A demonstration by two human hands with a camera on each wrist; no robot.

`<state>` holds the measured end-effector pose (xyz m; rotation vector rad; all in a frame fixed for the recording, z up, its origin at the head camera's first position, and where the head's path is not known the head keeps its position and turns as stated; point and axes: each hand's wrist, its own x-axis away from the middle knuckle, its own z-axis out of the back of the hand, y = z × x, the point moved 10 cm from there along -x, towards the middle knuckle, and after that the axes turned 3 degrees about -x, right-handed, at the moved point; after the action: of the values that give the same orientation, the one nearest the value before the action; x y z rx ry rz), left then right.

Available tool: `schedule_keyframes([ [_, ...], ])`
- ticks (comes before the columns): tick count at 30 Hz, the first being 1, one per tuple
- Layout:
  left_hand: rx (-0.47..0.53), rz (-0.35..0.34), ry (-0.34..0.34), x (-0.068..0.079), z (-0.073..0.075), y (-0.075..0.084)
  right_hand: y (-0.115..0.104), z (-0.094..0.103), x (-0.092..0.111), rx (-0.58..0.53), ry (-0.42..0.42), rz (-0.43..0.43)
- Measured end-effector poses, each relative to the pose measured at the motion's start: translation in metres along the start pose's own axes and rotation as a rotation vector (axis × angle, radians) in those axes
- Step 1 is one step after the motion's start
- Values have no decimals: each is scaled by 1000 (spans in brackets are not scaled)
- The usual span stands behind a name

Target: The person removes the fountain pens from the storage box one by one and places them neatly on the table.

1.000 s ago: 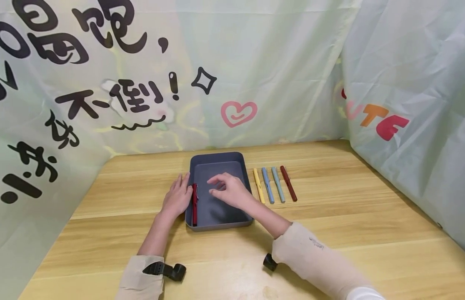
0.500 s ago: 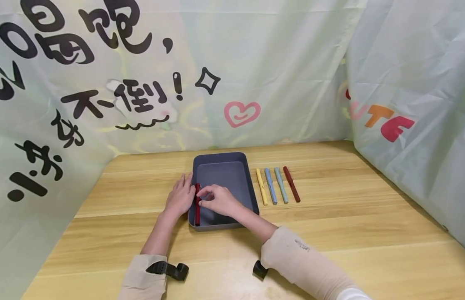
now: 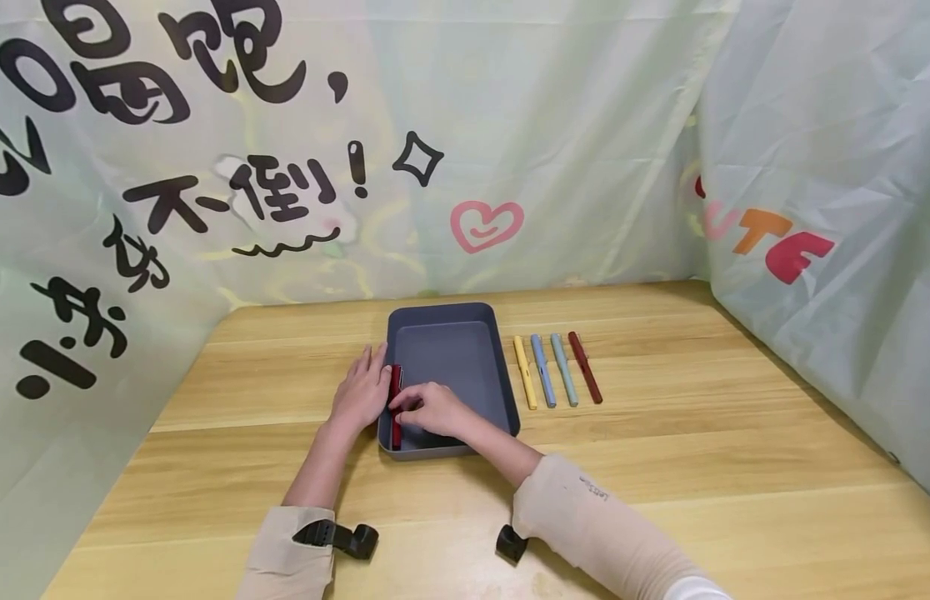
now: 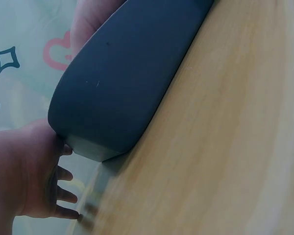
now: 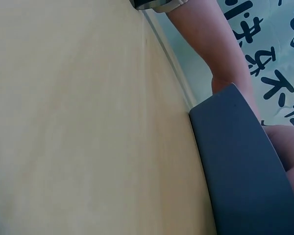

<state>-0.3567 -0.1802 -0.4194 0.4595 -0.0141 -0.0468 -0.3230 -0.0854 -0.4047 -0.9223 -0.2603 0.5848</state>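
A dark grey tray (image 3: 465, 358) lies on the wooden table, with a red pen (image 3: 397, 437) lengthwise along its left wall. My right hand (image 3: 433, 409) reaches into the tray and pinches the middle of that pen between thumb and fingers. Outside the left wall, my left hand (image 3: 360, 393) rests with extended fingers against the tray's side. In the left wrist view the left hand (image 4: 36, 169) shows beside the tray's outer wall (image 4: 112, 83). The right wrist view has the tray wall (image 5: 240, 161) partly hiding the right hand (image 5: 286, 142).
To the right of the tray lie a yellow pen (image 3: 525, 373), a blue pen (image 3: 543, 372), a light green pen (image 3: 564, 371) and a dark red pen (image 3: 585, 368), side by side. A printed cloth (image 3: 585, 150) hangs behind the table and along its sides.
My right hand has moved left and down from over the tray's middle to the red pen by the left wall. The left hand stays at the tray's side.
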Motion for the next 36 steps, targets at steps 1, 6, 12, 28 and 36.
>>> schedule_keyframes([
  [1,1,-1,1,0,0,0,1,0,-1,7,0,1],
  [6,0,-4,3,0,0,1,1,-2,-2,50,1,6],
  [12,1,-6,1,0,0,0,-2,-4,-1,137,-4,33],
  [28,7,-8,0,0,0,0,3,8,8,248,31,-35],
  [36,4,-8,1,0,0,0,2,13,10,304,71,-71],
])
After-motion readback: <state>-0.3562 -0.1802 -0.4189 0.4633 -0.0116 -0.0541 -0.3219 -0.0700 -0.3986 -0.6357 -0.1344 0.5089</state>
